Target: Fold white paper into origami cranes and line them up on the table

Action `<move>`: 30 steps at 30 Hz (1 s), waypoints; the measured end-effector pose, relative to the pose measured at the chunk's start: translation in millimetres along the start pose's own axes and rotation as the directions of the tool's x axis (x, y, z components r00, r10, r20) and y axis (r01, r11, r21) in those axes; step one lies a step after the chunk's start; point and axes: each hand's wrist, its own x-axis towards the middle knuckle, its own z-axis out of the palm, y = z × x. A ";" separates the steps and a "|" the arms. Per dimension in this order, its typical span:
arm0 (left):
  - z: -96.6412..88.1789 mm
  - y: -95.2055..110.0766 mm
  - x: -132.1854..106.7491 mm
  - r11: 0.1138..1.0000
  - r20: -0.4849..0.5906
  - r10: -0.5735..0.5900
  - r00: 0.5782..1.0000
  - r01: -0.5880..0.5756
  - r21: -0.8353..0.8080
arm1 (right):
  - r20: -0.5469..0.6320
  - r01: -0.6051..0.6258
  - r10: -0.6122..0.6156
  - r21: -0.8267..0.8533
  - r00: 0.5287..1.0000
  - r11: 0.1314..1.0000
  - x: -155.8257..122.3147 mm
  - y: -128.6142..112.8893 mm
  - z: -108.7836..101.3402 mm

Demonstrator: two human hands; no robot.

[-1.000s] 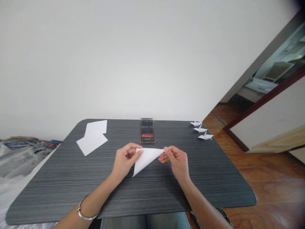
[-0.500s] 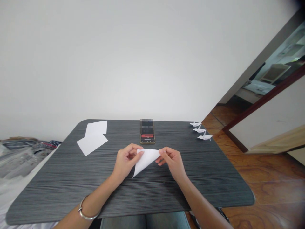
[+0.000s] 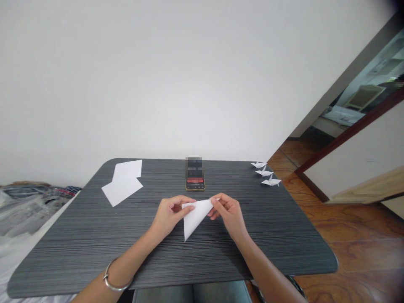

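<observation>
A white sheet folded into a triangle [image 3: 195, 216] hangs between my two hands just above the dark striped table [image 3: 94, 235], its point aimed down toward me. My left hand [image 3: 168, 214] pinches the triangle's upper left corner with thumb and fingers closed on it. My right hand [image 3: 229, 212] pinches the upper right corner the same way. A metal bangle [image 3: 112, 282] sits on my left wrist.
A phone [image 3: 195, 176] lies at the table's far middle, its screen lit. Two flat white sheets [image 3: 123, 183] overlap at the far left. Three small folded paper cranes [image 3: 265, 172] stand in a row at the far right corner. Wood floor and a doorway lie to the right.
My hands have drawn closer together, narrowing the triangle. Its lower point has swung from the left toward the middle, and the paper has dropped slightly toward me.
</observation>
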 end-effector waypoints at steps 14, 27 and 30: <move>4.1 7.1 -0.9 0.974 -0.047 -0.062 0.997 0.050 -0.221 | 0.232 -0.076 0.076 -0.008 0.970 0.997 -4.6 3.0 11.7; -0.4 4.9 0.6 0.969 -0.174 -0.064 0.983 0.020 -0.244 | 0.190 -0.103 0.130 -0.147 0.973 0.984 -5.9 5.2 8.8; -0.2 5.7 1.0 0.967 -0.190 -0.070 0.979 0.020 -0.254 | 0.189 -0.110 0.135 -0.138 0.973 0.984 -5.7 4.8 7.5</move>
